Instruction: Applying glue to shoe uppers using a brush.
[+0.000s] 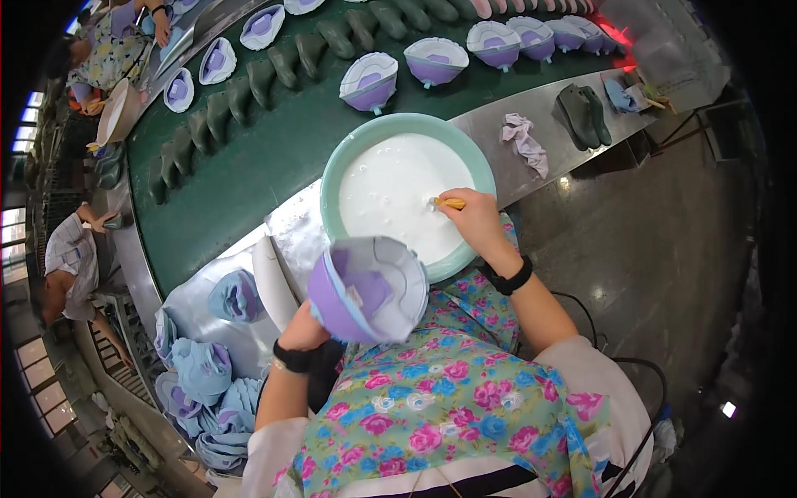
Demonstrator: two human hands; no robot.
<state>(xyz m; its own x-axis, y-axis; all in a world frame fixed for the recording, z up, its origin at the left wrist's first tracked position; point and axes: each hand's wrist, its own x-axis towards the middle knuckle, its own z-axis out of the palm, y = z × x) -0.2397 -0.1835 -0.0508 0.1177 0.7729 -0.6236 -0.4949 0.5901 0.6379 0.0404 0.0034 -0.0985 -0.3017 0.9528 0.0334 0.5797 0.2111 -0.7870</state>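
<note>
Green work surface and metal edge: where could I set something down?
Widest: the green surface between the row of dark lasts and the mint basin. Smaller: the metal edge between the basin and pink cloth. Crowded: left of the left hand, where blue uppers pile up.

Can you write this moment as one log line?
left hand: holding purple fabric upper; right hand: yellow-handled brush over white liquid; liquid: in green basin; metal counter: pink cloth, dark lasts

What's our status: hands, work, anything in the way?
Left hand: holding cupped purple fabric upper. Right hand: pinching yellow-handled brush over round green basin, white liquid inside. Crumpled pink cloth right of basin, clear of both hands.
</note>
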